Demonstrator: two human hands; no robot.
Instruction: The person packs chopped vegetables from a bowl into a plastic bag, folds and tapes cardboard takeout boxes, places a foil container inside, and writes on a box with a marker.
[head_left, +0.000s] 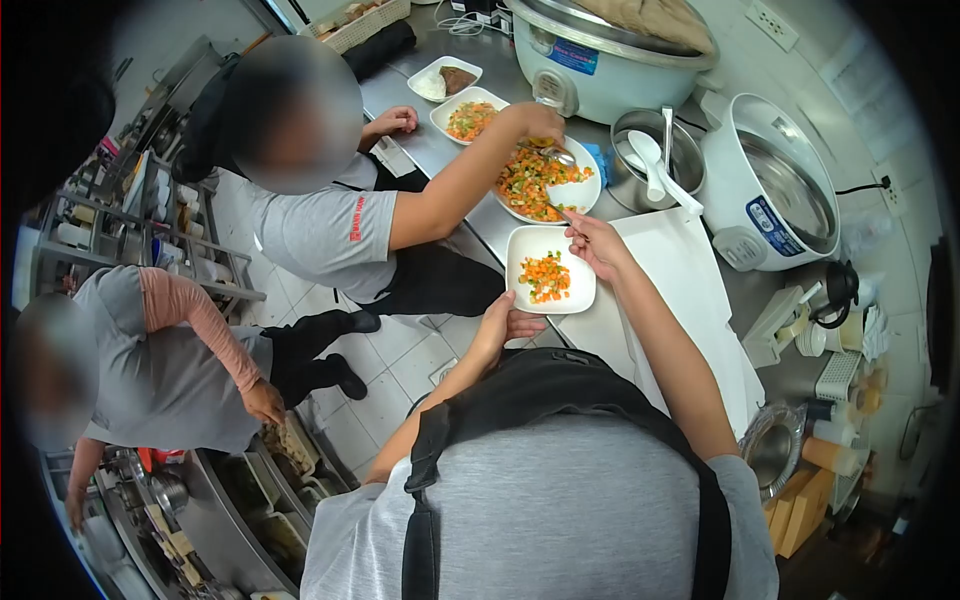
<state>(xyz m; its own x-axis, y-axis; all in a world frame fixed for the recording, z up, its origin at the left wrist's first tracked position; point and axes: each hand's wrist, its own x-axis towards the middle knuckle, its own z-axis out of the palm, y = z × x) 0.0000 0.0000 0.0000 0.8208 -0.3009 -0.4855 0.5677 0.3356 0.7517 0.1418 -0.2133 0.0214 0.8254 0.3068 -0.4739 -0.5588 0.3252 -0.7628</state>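
My left hand grips the lower left edge of a white square dish, its thumb over the rim. In the dish lies a small heap of diced orange and green vegetables. My right hand, at the dish's upper right, pinches a metal spoon whose far end points into a large white plate. That plate holds many more diced vegetables. A co-worker's hand reaches over the same plate with another metal spoon.
Beyond the plate stand another dish of vegetables and a dish with white and brown food. A metal pot holds white ladles. Two large rice cookers flank it. Another person stands at left.
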